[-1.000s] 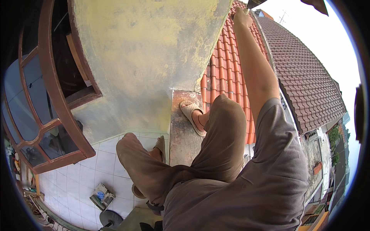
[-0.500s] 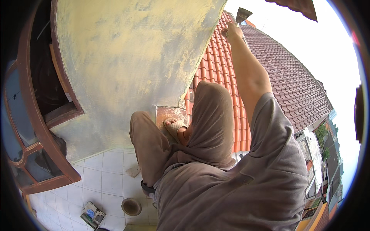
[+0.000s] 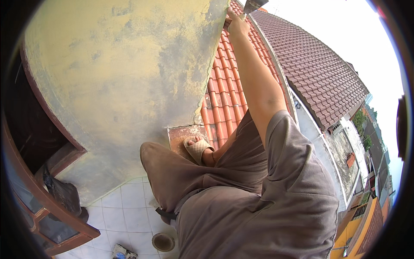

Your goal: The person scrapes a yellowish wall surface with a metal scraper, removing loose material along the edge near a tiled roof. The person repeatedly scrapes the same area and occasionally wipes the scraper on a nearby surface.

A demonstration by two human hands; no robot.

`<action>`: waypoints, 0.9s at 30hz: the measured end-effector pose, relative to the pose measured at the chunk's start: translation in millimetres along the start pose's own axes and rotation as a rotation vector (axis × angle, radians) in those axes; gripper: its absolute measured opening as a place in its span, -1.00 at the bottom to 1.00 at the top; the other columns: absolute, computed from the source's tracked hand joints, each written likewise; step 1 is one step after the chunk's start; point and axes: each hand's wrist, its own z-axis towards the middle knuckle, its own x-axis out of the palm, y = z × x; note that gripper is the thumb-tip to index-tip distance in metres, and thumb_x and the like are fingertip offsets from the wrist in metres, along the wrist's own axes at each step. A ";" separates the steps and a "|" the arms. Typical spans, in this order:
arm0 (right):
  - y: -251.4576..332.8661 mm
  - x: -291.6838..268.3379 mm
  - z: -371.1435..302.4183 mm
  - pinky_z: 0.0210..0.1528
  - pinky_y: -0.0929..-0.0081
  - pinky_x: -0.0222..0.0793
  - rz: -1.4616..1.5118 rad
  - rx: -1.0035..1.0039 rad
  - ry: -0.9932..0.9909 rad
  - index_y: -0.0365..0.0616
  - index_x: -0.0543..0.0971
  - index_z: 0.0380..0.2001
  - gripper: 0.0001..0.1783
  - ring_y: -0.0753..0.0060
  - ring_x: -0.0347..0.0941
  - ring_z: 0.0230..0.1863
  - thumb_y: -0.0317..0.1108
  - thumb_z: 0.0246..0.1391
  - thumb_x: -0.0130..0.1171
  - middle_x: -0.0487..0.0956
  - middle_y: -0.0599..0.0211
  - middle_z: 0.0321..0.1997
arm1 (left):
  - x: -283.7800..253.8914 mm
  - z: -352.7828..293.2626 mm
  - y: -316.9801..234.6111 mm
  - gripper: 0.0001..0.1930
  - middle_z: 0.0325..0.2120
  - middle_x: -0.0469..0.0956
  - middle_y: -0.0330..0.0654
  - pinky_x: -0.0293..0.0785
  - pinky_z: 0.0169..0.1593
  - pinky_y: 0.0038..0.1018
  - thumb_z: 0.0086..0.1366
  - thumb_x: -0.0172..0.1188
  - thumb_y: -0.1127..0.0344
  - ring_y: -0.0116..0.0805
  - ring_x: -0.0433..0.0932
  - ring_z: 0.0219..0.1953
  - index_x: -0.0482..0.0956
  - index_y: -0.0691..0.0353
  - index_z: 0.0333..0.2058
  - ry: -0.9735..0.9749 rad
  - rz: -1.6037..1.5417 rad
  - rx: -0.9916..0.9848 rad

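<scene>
Right hand at the upper right edge of the yellow-and-grey weathered plaster wall, arm at full reach. Fingers closed around the grip of a flat scraper with a dark, flared blade; grip itself mostly hidden by the hand. One digit points out toward the wall's edge; whether it touches the plaster, cannot tell. The blade sits just right of the wall's top corner, its wide end turned up and away from the plaster, partly cut off by the frame. Left hand out of view; its fingers cannot be told.

Step in hand, as I judge it: bringing the scraper to the wall's far edge, or resetting it between strokes. No blade contact visible. A further stroke would call for a turn of the wrist to lay the blade flat on the plaster, with firm footing, since the reach is long.

Further out: orange-red clay tile roof directly right of the wall, dark brown tile roof beyond it. Below the wall, a foot in a tan woven-look sandal on a worn reddish ledge. Lower still, white square floor tiles bear a round grey-brown bowl, contents unclear. Left of the wall's foot, a crumpled black plastic bag beside a brown wooden window sash with glass panes.
</scene>
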 end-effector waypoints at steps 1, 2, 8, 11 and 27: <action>0.5 -0.4 1.3 -0.30 0.27 0.69 -0.022 -0.014 -0.018 -0.46 0.43 -0.23 -0.49 0.15 0.66 -0.39 -0.28 -0.03 0.46 0.64 -0.11 -0.32 | 1.4 1.7 -2.2 -0.65 -0.76 0.38 -0.15 0.27 -0.68 -0.40 0.42 0.09 0.16 -0.39 0.30 -0.75 0.56 0.34 -0.42 0.002 -0.001 0.000; -1.1 -2.1 0.1 -0.29 0.28 0.68 0.003 -0.054 -0.002 -0.45 0.44 -0.25 -0.51 0.15 0.66 -0.38 -0.29 -0.03 0.45 0.64 -0.11 -0.32 | 2.5 4.6 -5.1 -0.65 -0.76 0.38 -0.15 0.27 -0.68 -0.40 0.42 0.09 0.16 -0.39 0.30 -0.75 0.56 0.34 -0.43 0.007 0.001 -0.003; -21.2 0.0 -16.7 -0.39 0.39 0.61 0.117 -0.183 -0.092 -0.26 0.46 -0.48 -0.69 0.31 0.63 -0.44 -0.36 -0.04 0.44 0.63 0.05 -0.41 | 17.6 22.8 -25.8 -0.64 -0.78 0.36 -0.16 0.25 -0.70 -0.40 0.43 0.09 0.17 -0.40 0.29 -0.77 0.56 0.35 -0.45 -0.003 0.001 -0.012; -15.4 13.5 -28.3 -0.37 0.42 0.60 0.171 -0.152 -0.041 -0.25 0.46 -0.48 -0.72 0.36 0.61 -0.46 -0.38 -0.01 0.40 0.62 0.13 -0.41 | 25.3 28.0 -29.4 -0.64 -0.79 0.36 -0.16 0.24 -0.70 -0.41 0.43 0.09 0.18 -0.40 0.28 -0.78 0.56 0.36 -0.47 -0.044 -0.031 -0.028; -41.2 -13.6 -37.6 -0.14 0.46 0.57 0.247 -0.071 -0.131 -0.33 0.52 -0.40 -0.76 0.38 0.61 -0.30 -0.35 0.10 0.31 0.63 0.10 -0.30 | 110.0 -32.5 -547.7 -0.82 -0.20 0.55 0.03 0.42 0.01 -0.15 0.33 0.11 0.37 0.03 0.51 -0.10 0.56 0.41 -0.26 -0.037 -0.046 1.788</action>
